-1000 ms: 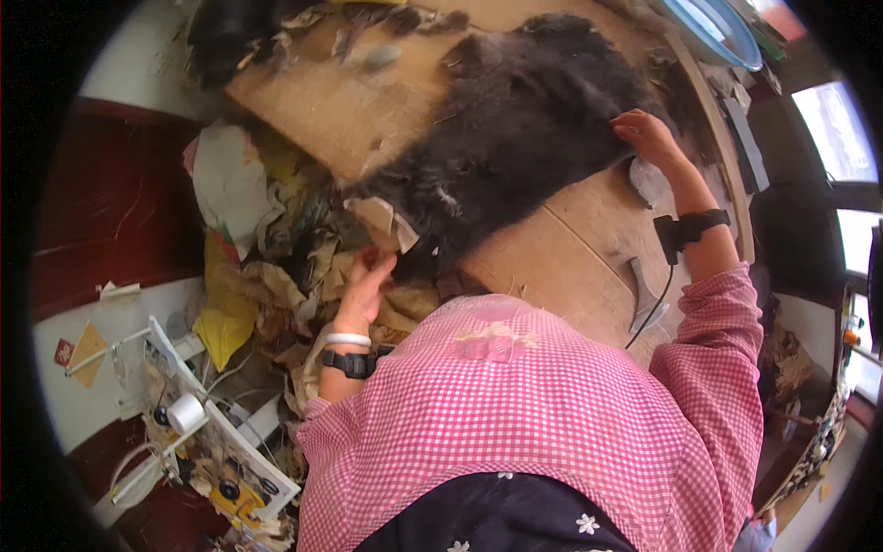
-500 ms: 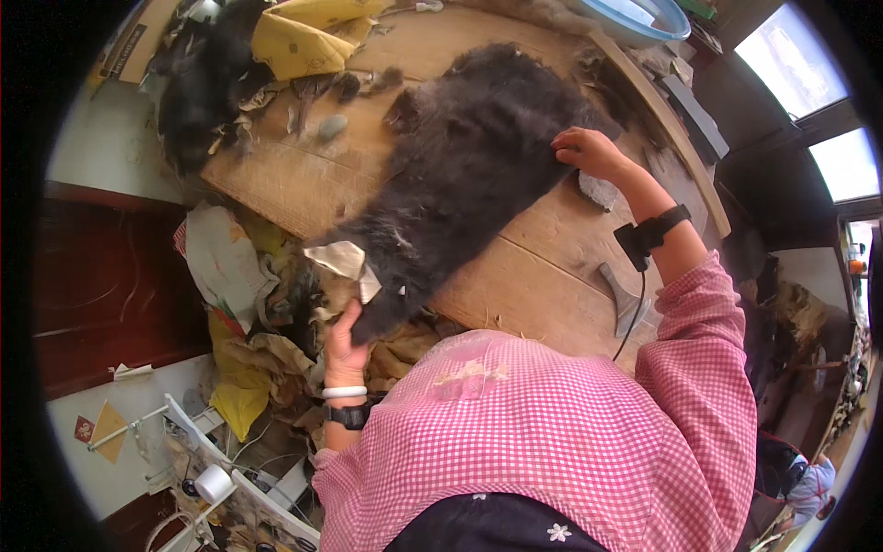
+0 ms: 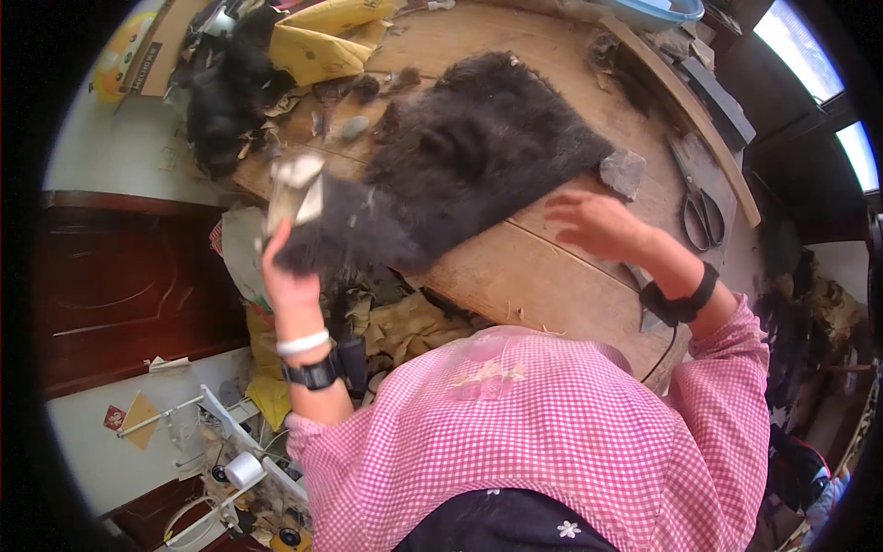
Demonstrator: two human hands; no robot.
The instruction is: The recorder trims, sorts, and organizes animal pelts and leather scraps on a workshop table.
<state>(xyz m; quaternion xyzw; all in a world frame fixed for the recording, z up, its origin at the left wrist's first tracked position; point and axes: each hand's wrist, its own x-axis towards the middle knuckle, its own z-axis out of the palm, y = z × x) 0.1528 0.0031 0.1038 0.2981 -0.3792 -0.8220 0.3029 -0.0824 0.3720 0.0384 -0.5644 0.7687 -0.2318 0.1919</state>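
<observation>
A dark brown-black fur pelt (image 3: 478,156) lies across the wooden table (image 3: 487,281). Its near-left end is lifted off the edge, with the pale skin side turned up there. My left hand (image 3: 292,276) grips that end; motion smears the pelt around it. My right hand (image 3: 602,225) hovers near the pelt's right edge, apart from it, fingers stretched out and holding nothing. Just beyond it sits a rough grey stone (image 3: 623,173). Scissors with dark handles (image 3: 703,219) lie farther right. A metal blade (image 3: 649,319) shows partly beneath my right forearm.
Dark fur pieces (image 3: 225,110) and a yellow bag (image 3: 326,46) are heaped at the far left. A wooden strip (image 3: 704,101) borders the table's right side. At the back stands a blue basin (image 3: 658,14). Scraps and bags (image 3: 405,336) hang below the near edge.
My left hand has moved left and up, pulling the pelt's end with it. My right hand has left the pelt's edge and come nearer, fingers spreading. Turning of the view brought the scissors into sight.
</observation>
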